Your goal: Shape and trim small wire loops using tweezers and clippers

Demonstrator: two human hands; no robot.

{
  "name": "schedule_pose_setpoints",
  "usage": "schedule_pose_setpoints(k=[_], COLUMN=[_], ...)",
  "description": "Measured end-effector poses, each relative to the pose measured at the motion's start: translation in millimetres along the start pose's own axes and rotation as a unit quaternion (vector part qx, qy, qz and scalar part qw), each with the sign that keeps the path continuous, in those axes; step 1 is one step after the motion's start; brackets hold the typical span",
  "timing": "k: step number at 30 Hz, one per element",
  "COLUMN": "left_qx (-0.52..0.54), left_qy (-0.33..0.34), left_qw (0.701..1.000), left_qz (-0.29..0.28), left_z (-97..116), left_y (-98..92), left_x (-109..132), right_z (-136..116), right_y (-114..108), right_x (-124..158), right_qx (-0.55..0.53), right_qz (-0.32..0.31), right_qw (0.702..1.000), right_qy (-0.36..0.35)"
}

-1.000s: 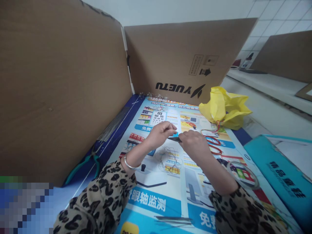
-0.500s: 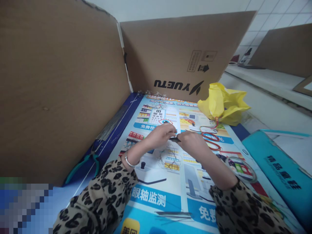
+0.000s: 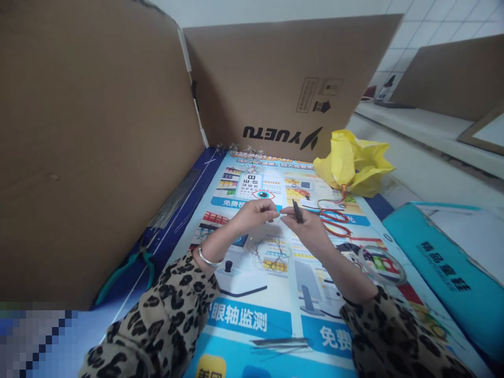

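Note:
My left hand (image 3: 258,214) is closed in a pinch above the printed poster sheet, and what lies between its fingertips is too small to make out. Close to those fingertips, my right hand (image 3: 309,228) pinches with thumb and forefinger. A short dark pen-like tool (image 3: 297,211) is tucked in the right hand, its tip pointing up and away. Below both hands lies a loose tangle of thin wire (image 3: 271,254). Several straight, thin dark rods or wires (image 3: 280,343) lie nearer to me on the poster.
Teal-handled pliers (image 3: 147,262) lie at left by a bundle of thin wires (image 3: 173,202). Cardboard panels (image 3: 275,84) stand behind and left. At right are crumpled yellow paper (image 3: 350,163), red cord (image 3: 334,223), a clear ring-shaped roll (image 3: 399,265) and a teal box (image 3: 437,262).
The dark tool has swung from lying flat between the hands to standing up within my right hand. My right hand has turned so its fingertips meet near the left ones.

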State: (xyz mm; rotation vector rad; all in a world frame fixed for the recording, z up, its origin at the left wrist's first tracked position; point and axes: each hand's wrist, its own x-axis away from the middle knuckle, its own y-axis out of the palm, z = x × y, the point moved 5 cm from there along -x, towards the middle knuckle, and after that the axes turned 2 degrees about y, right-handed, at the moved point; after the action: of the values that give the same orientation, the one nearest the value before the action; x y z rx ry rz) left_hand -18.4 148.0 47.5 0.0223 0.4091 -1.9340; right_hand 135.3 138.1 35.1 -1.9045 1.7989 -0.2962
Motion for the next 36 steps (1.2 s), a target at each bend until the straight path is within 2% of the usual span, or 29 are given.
schedule_pose_setpoints(k=[4, 8, 13, 15, 18, 25, 30, 36], left_qx=[-0.005, -0.040, -0.122, -0.143, -0.175, -0.285, -0.308, -0.290], left_qy=[0.007, 0.010, 0.018, 0.014, 0.011, 0.023, 0.038, 0.040], left_qw=[1.000, 0.999, 0.992, 0.989, 0.982, 0.955, 0.949, 0.956], left_qz=[-0.013, -0.025, -0.020, -0.038, -0.067, -0.077, -0.049, -0.026], left_z=[1.4, 2.0, -0.6, -3.7, -8.4, -19.8, -28.5, -33.2], left_y=[6.5, 5.8, -3.1, -4.4, -3.6, 2.5, 5.2, 5.3], left_x=[2.4, 4.3, 12.2, 17.1, 24.3, 32.1, 33.1, 35.4], right_z=[1.6, 7.3, 13.4, 14.5, 16.6, 16.9, 13.3, 5.9], right_y=[4.6, 4.4, 0.4, -0.6, -0.8, 4.6, 7.3, 9.0], right_x=[4.1, 8.8, 20.6, 25.8, 30.9, 32.4, 33.6, 36.8], right_qx=[-0.064, -0.066, 0.015, 0.051, 0.090, 0.141, 0.148, 0.123], right_qz=[0.007, 0.034, 0.060, 0.063, 0.067, 0.074, 0.062, 0.043], right_qw=[0.998, 0.997, 0.997, 0.994, 0.989, 0.970, 0.961, 0.954], right_qy=[-0.012, -0.004, -0.050, -0.079, -0.099, -0.182, -0.226, -0.271])
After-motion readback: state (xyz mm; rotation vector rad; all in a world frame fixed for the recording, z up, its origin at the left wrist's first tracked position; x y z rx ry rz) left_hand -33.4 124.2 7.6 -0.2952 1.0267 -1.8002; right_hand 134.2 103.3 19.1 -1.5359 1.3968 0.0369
